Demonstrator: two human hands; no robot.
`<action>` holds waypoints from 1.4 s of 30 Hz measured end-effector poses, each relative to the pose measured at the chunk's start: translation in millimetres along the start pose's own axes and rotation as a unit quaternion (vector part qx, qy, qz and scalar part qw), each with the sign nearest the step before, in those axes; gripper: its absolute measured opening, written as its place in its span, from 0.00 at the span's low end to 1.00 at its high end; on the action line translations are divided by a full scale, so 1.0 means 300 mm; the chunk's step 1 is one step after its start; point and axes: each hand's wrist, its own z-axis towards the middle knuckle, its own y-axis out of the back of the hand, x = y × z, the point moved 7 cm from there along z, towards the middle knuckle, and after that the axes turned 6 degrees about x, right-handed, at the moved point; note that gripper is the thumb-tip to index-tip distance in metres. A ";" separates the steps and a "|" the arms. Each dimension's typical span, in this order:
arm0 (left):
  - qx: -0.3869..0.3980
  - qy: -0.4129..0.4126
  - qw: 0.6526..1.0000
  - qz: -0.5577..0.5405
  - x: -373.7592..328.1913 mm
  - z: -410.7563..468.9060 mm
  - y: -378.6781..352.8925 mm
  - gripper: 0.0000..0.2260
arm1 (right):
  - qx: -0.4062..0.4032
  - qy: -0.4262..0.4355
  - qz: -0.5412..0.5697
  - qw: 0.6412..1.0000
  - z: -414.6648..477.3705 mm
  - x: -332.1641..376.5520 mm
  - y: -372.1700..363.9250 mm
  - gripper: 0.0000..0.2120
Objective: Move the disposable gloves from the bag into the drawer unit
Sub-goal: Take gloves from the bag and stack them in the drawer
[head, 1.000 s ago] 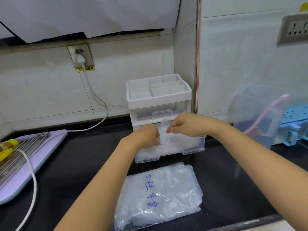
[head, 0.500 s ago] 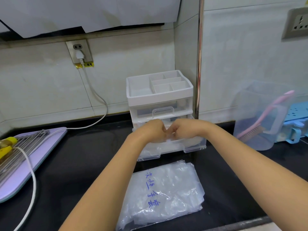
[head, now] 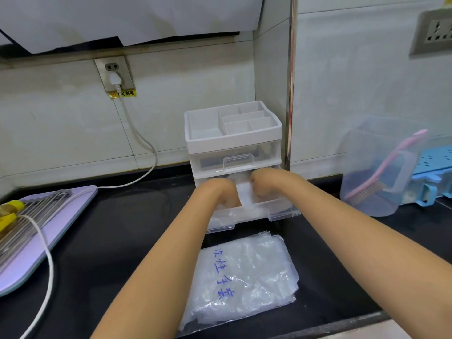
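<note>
The left hand point(head: 220, 193) curls its fingers on the gloves point(head: 244, 195) in the open bottom drawer point(head: 276, 212) of the drawer unit point(head: 232, 140). It seems to push them down so they fit. The right hand point(head: 265, 183) grips them too. The bag point(head: 244, 272) lies near, within reach.

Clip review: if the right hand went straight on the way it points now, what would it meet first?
The right hand points forward and down into the pulled-out clear plastic drawer, so it would first meet the crumpled clear plastic gloves that it seems to grip, then likely the drawer floor.
</note>
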 end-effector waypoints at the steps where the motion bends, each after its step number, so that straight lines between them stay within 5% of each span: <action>1: 0.004 0.001 1.000 -0.001 -0.001 -0.002 0.000 0.10 | 0.001 -0.007 0.001 1.000 -0.004 0.001 -0.001 0.16; 5: -0.003 0.002 1.000 -0.029 0.003 -0.011 0.003 0.16 | -0.018 -0.017 0.035 0.999 -0.045 -0.009 0.012 0.11; 11: -0.088 -0.023 0.977 -0.191 0.023 -0.065 0.036 0.25 | -0.163 0.024 0.226 0.960 -0.196 -0.091 0.109 0.14; 19: -0.293 -0.105 0.885 -0.348 -0.009 -0.377 0.031 0.09 | -0.169 0.098 0.302 0.933 -0.442 -0.102 0.030 0.13; 25: -0.240 -0.124 0.879 -0.393 -0.111 -0.371 -0.193 0.05 | -0.093 0.060 0.291 0.950 -0.460 -0.154 -0.197 0.06; 28: -0.219 -0.131 0.891 -0.374 -0.178 -0.337 -0.280 0.13 | -0.074 0.012 0.330 0.941 -0.449 -0.194 -0.298 0.09; 33: -0.202 -0.098 0.919 -0.325 -0.239 -0.290 -0.379 0.29 | -0.055 -0.021 0.449 0.892 -0.452 -0.202 -0.446 0.10; 42: -0.218 -0.068 0.919 -0.323 -0.241 -0.299 -0.423 0.24 | -0.076 -0.029 0.608 0.789 -0.463 -0.157 -0.518 0.15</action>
